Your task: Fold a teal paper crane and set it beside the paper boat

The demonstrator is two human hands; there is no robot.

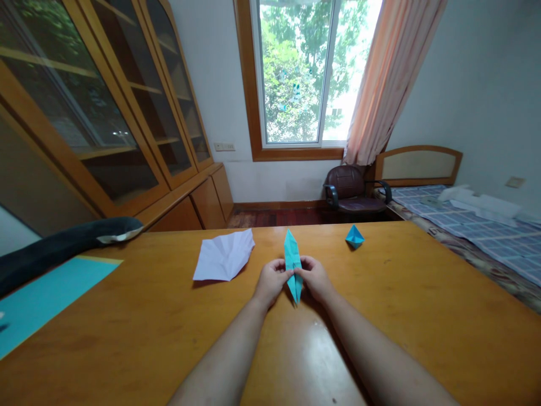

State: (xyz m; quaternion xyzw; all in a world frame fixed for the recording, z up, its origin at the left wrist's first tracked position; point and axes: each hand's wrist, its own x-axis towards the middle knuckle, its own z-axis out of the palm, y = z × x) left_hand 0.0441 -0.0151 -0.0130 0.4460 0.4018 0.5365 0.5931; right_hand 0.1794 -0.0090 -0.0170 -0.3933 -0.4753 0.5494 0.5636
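A long, narrow folded turquoise paper [291, 248], pointed at both ends, is held just above the table in the middle of the view. My left hand [273, 279] grips its left edge, thumb on the front face and fingers curled behind. On the right edge my right hand [316, 277] pinches it the same way, and the two thumbs nearly meet at its middle. A seam runs down the lower half, which ends in split tips. The fingers behind the paper are partly hidden.
On the wooden table [169, 338] a creased white paper sheet [222, 256] lies left of my hands. A small blue folded paper shape [354, 237] sits to the right. Farther left are a turquoise sheet [63, 287] and a dark, long padded object [63, 242]. Behind stands a chair [350, 189].
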